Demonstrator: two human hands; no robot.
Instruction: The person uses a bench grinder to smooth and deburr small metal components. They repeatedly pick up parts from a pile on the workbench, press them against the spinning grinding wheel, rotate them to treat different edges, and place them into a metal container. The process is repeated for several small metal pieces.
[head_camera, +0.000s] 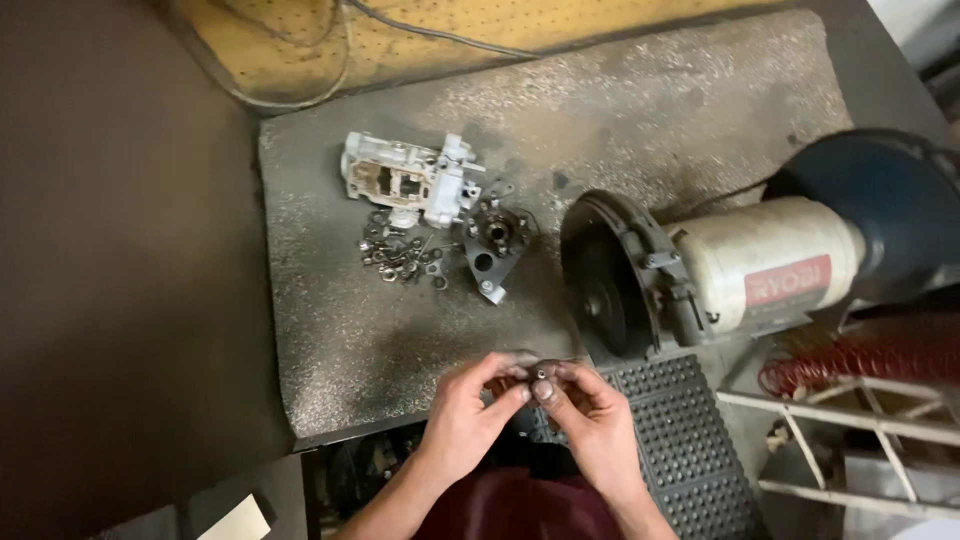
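Both hands brought together at the near edge of the grey, speckled counter (330, 330), low in the middle of the view. Left hand (468, 410) and right hand (592, 415) meeting fingertip to fingertip, fingers (510, 372) pinched shut around a small dark metal part (540, 374), perhaps a nut or washer; too small to tell its exact shape. Part held just above the counter's near edge, beside the black ribbed rubber mat (690, 440) lying to the right.

Farther off, toward the far left of the counter: a pale grey cast-metal housing with open cavities (410, 182), lying on its side. Just near of it, a scatter of small loose nuts and washers (398, 255). Touching or just beside the housing on its right, a dark round flanged hub piece (492, 240).

To the right, a bench grinder with a black wheel guard (610, 275) and a cream motor body (770, 262), well apart from the hands. Near right, a coiled red spring-like wire (860, 360) over a white metal frame (850, 420).
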